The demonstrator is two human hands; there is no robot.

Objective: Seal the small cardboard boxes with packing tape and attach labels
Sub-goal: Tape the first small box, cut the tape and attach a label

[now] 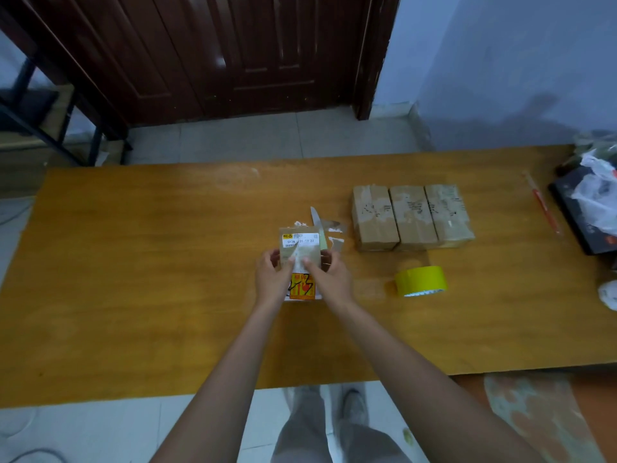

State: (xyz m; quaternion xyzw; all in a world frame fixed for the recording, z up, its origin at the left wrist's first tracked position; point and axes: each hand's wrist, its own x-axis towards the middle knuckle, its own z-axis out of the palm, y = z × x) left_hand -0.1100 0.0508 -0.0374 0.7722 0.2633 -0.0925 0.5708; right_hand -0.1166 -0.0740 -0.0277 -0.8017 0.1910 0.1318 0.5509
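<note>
Near the middle of the table (pixel 133 262), the left hand (pixel 272 279) holds the box (pixel 300 252) while the right hand (pixel 330 279) pinches the label (pixel 302 282), which should be pressed flat from one end.

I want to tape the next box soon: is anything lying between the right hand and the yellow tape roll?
Nothing visible does. The right hand holds the small box together with the left hand, and only bare table lies between it and the tape roll. The knife lies farther back, behind the box.
</note>
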